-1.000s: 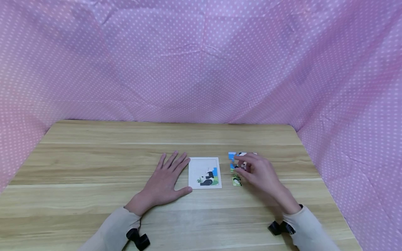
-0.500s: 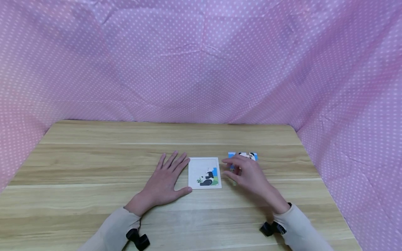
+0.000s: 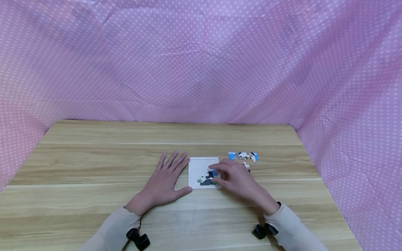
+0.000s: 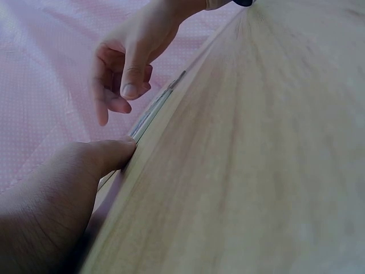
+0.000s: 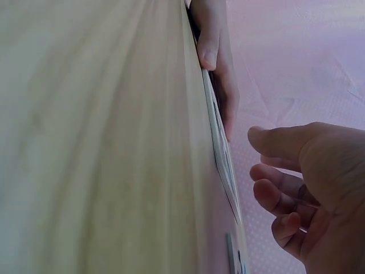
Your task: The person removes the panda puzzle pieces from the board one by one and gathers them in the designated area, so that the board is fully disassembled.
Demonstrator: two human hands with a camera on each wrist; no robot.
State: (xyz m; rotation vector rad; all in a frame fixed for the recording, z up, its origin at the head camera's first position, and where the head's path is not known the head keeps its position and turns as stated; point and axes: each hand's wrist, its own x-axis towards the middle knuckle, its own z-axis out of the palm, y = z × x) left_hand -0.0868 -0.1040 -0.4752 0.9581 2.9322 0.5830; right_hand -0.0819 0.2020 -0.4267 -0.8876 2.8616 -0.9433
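A white square puzzle tray (image 3: 198,166) lies flat on the table, with joined panda puzzle pieces (image 3: 206,181) in its lower right part. My left hand (image 3: 163,184) lies with spread fingers along the tray's left edge; its thumb (image 4: 117,153) touches that edge in the left wrist view. Over the tray's right side hovers my right hand (image 3: 240,177), fingers loosely bent, thumb (image 5: 279,140) apart from them. No piece shows between its fingers in either wrist view. The hand covers part of the tray's right side in the head view.
Several loose puzzle pieces (image 3: 243,156) lie right of the tray, partly behind the right hand. A wood-grain table (image 3: 94,157) spreads around, with a pink dotted cloth (image 3: 201,69) behind it. Black wrist cameras (image 3: 138,239) sit at both cuffs.
My right hand has moved left from above the loose pieces to above the tray's right side, uncovering the upper pieces. The left hand and the tray have stayed in place.
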